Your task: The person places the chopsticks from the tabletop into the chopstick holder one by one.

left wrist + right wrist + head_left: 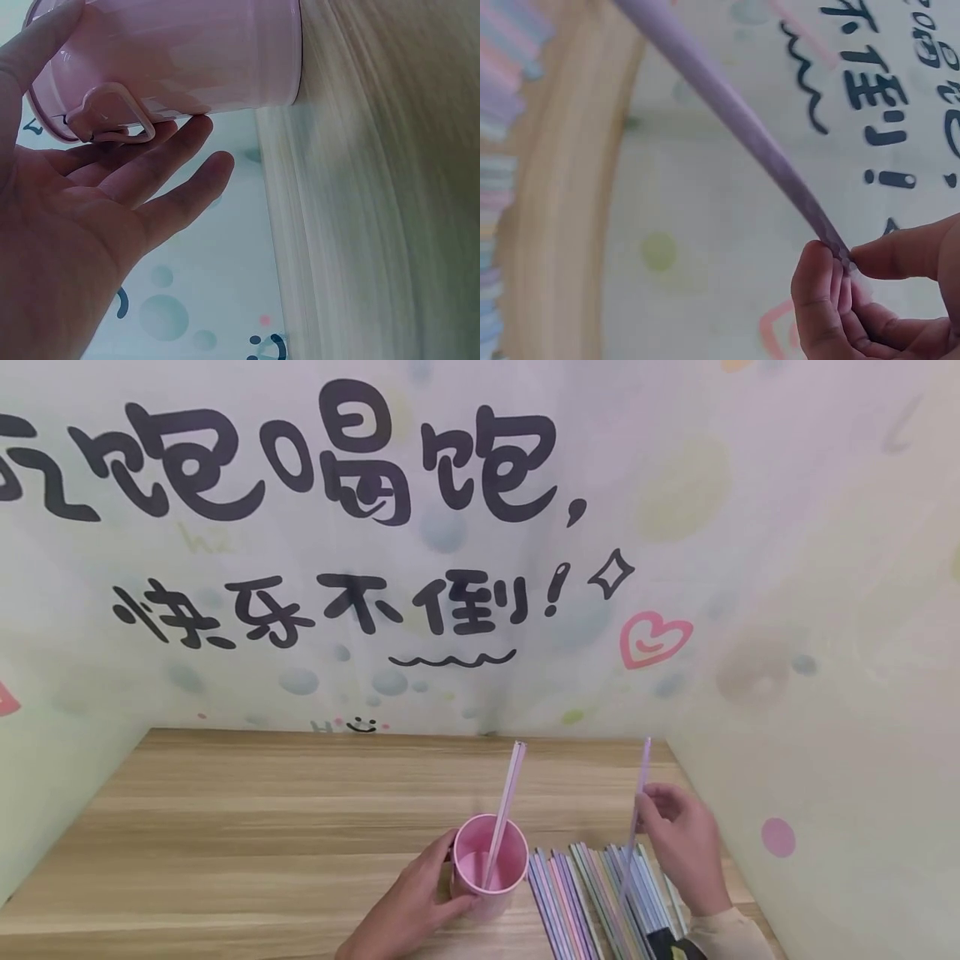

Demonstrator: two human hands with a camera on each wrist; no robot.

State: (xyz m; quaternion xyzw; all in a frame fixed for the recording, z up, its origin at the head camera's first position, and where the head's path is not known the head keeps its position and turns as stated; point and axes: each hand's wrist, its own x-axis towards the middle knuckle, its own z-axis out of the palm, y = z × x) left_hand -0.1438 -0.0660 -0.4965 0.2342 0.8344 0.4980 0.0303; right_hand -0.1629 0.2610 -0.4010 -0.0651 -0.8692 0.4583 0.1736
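A pink metal cup (501, 906) with a small wire handle (120, 112) stands upright on the wooden table. My left hand (408, 897) holds it from the left, thumb on the near side and fingers beside the handle. Pale pink and white drinking straws (504, 806) lean in the cup, their tops high above its rim. To the right, my right hand (684, 843) pinches a purple straw (742, 135) between thumb and fingertips. The straw is raised and slightly slanted, its lower part overlapping the row of straws in the head view.
Several pastel straws (566, 902) lie side by side in bundles on the table (247, 843), just right of the cup. A black object (663, 943) shows near the right wrist. Printed walls (825, 735) bound the table at the back and sides.
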